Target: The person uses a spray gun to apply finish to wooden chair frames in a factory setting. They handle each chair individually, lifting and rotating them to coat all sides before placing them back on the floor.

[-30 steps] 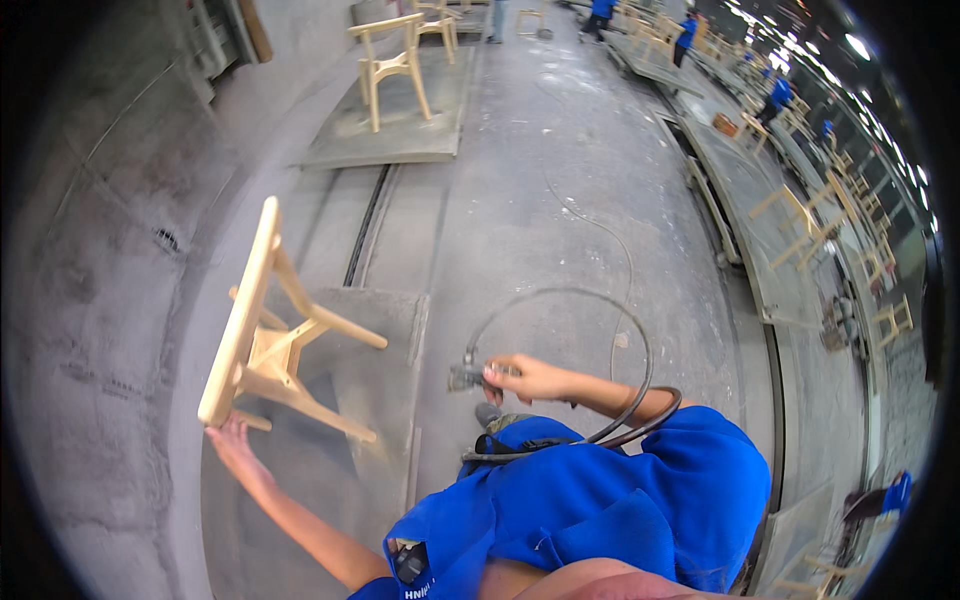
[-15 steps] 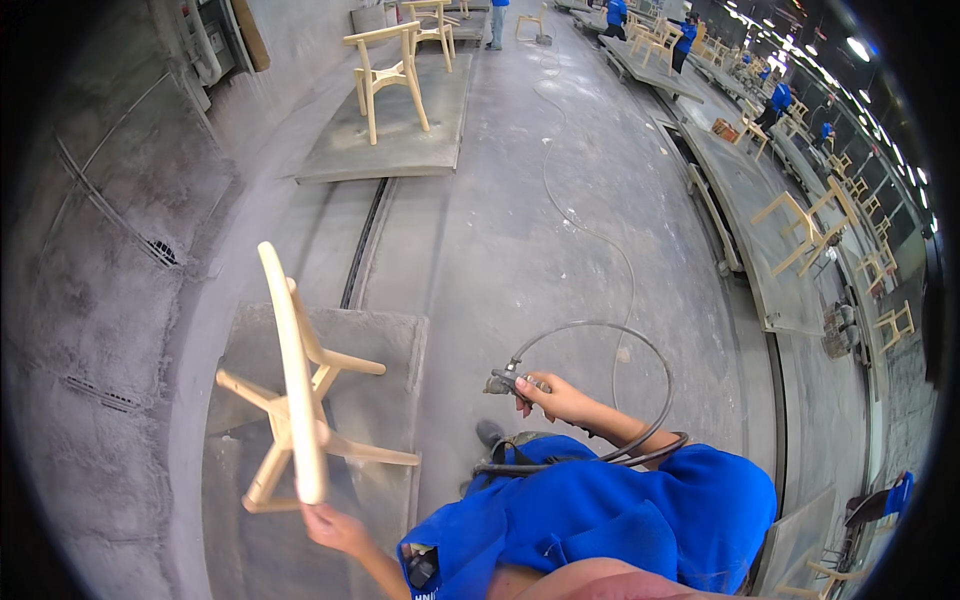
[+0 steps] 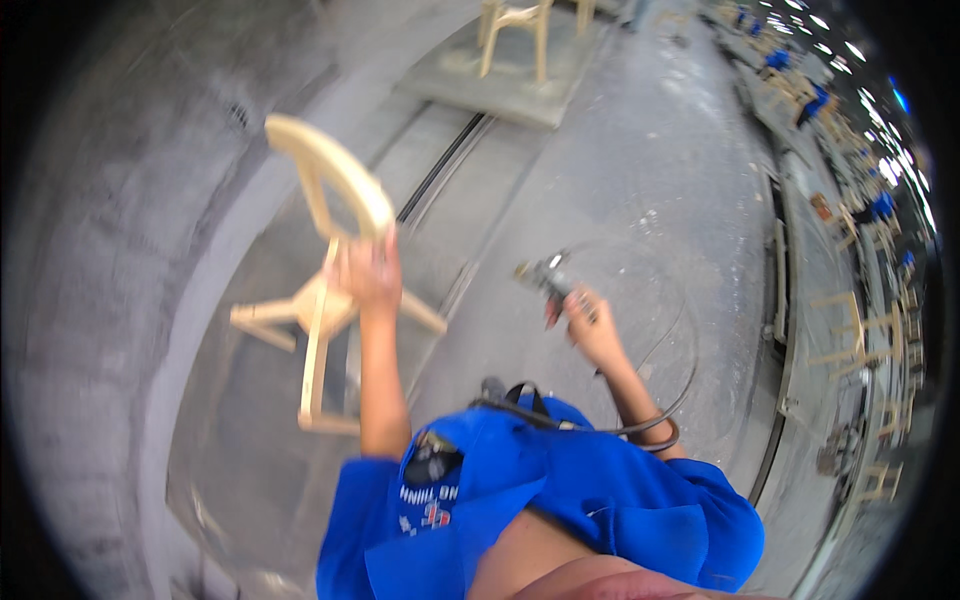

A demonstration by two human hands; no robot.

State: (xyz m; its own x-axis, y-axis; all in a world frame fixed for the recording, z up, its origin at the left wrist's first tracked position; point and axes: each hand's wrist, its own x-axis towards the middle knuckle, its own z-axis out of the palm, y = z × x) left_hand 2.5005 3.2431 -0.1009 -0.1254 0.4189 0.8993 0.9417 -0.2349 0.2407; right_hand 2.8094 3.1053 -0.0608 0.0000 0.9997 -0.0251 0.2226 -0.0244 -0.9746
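Observation:
A pale wooden chair frame (image 3: 335, 165) with a curved back rail stands on a grey platform to my left. My left hand (image 3: 367, 272) is closed on the chair just below the end of that rail; its fingers are somewhat blurred. In my right hand (image 3: 592, 318) is a spray gun (image 3: 545, 275), gripped by its handle, its nozzle pointing left toward the chair. A dark hose (image 3: 690, 370) loops from the gun around my right forearm. Between gun and chair there is a gap.
The chair's platform (image 3: 250, 480) lies beside a floor rail (image 3: 440, 165). Farther ahead, another platform (image 3: 440, 85) bears a similar chair (image 3: 515, 17). Along the right run more platforms with wooden chairs (image 3: 855, 335) and people in blue (image 3: 815, 103). A grey wall (image 3: 90, 300) bounds the left.
My left hand has moved up and forward from the near end of the back rail. The chair appears turned. The spray gun is raised farther forward, and the whole view has tilted.

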